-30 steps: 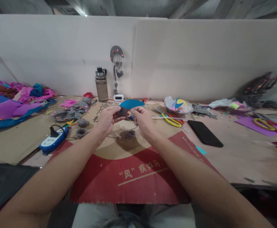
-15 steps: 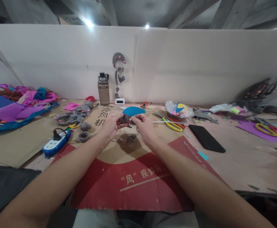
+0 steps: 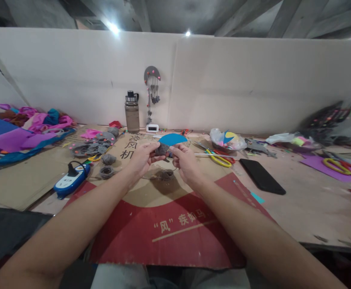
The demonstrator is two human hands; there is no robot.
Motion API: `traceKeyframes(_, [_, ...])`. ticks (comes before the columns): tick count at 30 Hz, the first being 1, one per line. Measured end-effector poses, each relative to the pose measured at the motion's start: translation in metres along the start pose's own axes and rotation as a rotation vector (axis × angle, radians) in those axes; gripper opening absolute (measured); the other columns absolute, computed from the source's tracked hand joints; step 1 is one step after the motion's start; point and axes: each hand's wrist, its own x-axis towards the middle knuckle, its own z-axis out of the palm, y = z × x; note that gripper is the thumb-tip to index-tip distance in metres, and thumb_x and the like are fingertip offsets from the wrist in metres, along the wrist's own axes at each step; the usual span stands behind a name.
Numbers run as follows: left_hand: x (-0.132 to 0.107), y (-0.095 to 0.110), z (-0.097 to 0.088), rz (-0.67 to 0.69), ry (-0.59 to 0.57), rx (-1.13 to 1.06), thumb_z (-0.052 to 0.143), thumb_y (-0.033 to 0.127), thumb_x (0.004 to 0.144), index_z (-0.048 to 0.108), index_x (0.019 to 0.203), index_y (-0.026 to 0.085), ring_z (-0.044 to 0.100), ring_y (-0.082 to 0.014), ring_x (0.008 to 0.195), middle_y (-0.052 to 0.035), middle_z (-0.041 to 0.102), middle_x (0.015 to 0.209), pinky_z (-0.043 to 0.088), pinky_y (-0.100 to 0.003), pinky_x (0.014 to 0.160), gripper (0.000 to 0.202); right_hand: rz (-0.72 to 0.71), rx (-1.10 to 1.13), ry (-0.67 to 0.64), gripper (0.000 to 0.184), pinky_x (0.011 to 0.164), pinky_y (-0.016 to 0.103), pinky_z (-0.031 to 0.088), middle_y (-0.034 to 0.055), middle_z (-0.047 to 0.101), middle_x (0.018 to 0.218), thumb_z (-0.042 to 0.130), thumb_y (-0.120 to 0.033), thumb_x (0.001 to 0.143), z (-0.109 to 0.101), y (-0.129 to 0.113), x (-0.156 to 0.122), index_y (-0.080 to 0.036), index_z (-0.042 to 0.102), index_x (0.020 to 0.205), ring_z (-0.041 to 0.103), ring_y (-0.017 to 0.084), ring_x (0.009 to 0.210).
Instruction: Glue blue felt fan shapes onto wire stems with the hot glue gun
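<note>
My left hand (image 3: 145,157) pinches the left side of a small grey felt piece (image 3: 162,150) above the cardboard. Behind and above that piece shows a curved blue felt piece (image 3: 173,139). My right hand (image 3: 184,159) has thumb and finger closed at the right edge of the two pieces; which layer it grips, I cannot tell. Below the hands lies a coil of grey yarn (image 3: 165,174) with a strand running left. Two more grey yarn bundles, an upper one (image 3: 108,159) and a lower one (image 3: 106,172), rest left of my left hand.
Yellow-handled scissors (image 3: 222,159) and a black phone (image 3: 262,176) lie to the right. A bowl in clear plastic (image 3: 238,143) stands behind. On the left are a power strip (image 3: 72,181) and felt scraps (image 3: 27,136). A bottle (image 3: 132,114) and a grey hanging ornament (image 3: 152,76) are at the back.
The blue felt's pointed right end has dropped behind my right hand, and more of the grey felt shows between my fingers. Both hands stay close together in nearly the same place.
</note>
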Motion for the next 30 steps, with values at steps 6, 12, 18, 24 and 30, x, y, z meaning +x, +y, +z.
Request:
traceKeyframes(6, [-0.001,0.002,0.003,-0.010,-0.118,-0.047,0.061,0.016,0.077,0.062,0.080,0.009,0.065,-0.0124,0.071,-0.0079,0.067,0.083,0.056,-0.024,0.068,0.008,0.015,0.123,-0.049,0.024,0.040,0.019,0.012,-0.0089,0.043,0.052,0.066,-0.030,0.065,-0.007,-0.002,0.004,-0.019,0.045,0.069,0.022,0.003,0.041])
traceKeyframes(12, [0.000,-0.002,0.004,0.000,-0.052,-0.010,0.066,0.019,0.074,0.054,0.081,0.013,0.065,-0.0138,0.067,-0.0052,0.065,0.077,0.055,-0.024,0.057,0.016,-0.101,-0.037,-0.023,0.019,0.042,0.021,0.019,-0.0058,0.051,0.058,0.063,-0.032,0.067,-0.001,-0.003,0.000,-0.019,0.050,0.068,0.028,0.004,0.042])
traceKeyframes(18, [0.000,-0.009,0.003,0.092,0.063,0.150,0.069,0.023,0.068,0.053,0.079,0.013,0.062,-0.0154,0.074,-0.0059,0.063,0.083,0.055,-0.028,0.059,0.022,-0.195,-0.243,0.069,0.016,0.056,0.022,0.036,-0.0025,0.056,0.065,0.062,-0.032,0.067,0.007,0.000,-0.002,-0.016,0.058,0.072,0.045,0.008,0.058])
traceKeyframes(24, [-0.005,-0.011,0.010,0.148,-0.097,0.383,0.063,0.022,0.068,0.059,0.088,0.014,0.059,-0.0149,0.077,-0.0054,0.062,0.088,0.053,-0.024,0.055,0.022,-0.259,-0.364,0.090,0.017,0.069,0.027,0.042,0.0010,0.062,0.070,0.059,-0.032,0.070,0.001,0.006,0.006,-0.016,0.061,0.075,0.053,0.012,0.066])
traceKeyframes(30, [-0.004,-0.011,0.005,0.182,0.074,0.691,0.055,0.026,0.077,0.056,0.071,0.014,0.044,-0.0054,0.037,0.0030,0.050,0.055,0.034,-0.017,0.034,0.013,-0.348,-0.613,-0.008,0.022,0.071,0.029,0.042,0.0020,0.064,0.074,0.046,-0.032,0.080,-0.001,0.012,0.006,-0.018,0.063,0.077,0.056,0.015,0.071])
